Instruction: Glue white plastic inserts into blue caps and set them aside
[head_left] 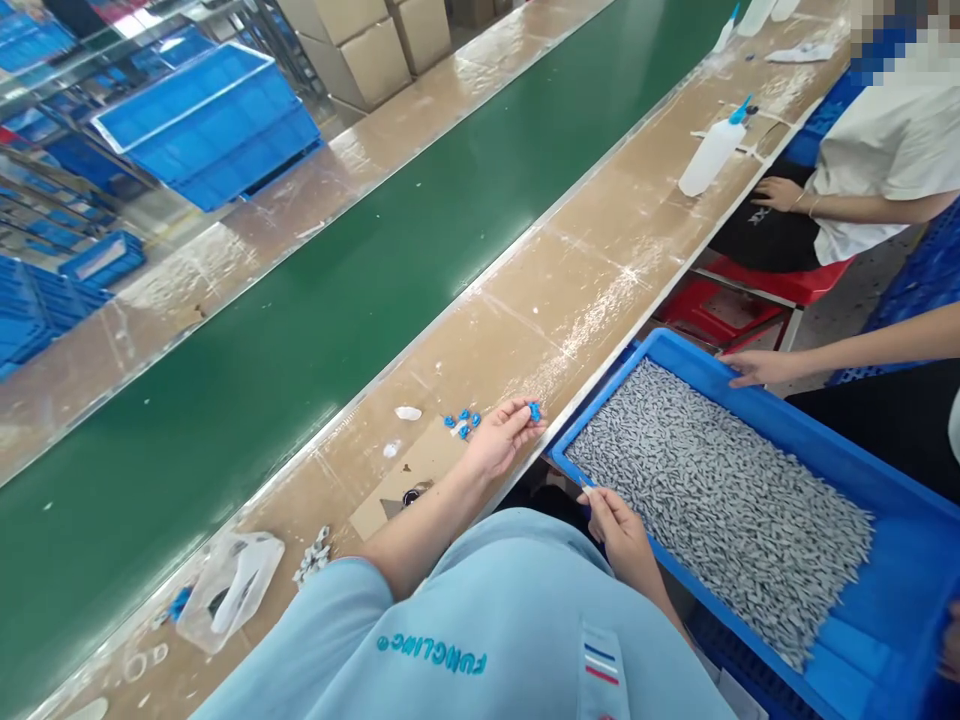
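Observation:
My left hand (504, 440) is over the near edge of the brown worktop, its fingers pinching a small blue plastic part (535, 411). Lower and to the right, my right hand (621, 528) grips a small pale piece with a blue pointed tip (586, 486), too small to name exactly. That hand is beside the near corner of a large blue tray (874, 640) holding a thick layer of small grey parts (712, 490). Several similar blue parts (464, 430) lie on the worktop left of my left hand, by a flat cardboard piece (375, 508).
A green conveyor belt (315, 330) runs diagonally beyond the worktop. At lower left are a clear plastic container (234, 590) and small grey pieces (313, 556). A white squeeze bottle (709, 160) stands farther right. One co-worker's hand (765, 368) touches the tray's far rim; another person sits beyond.

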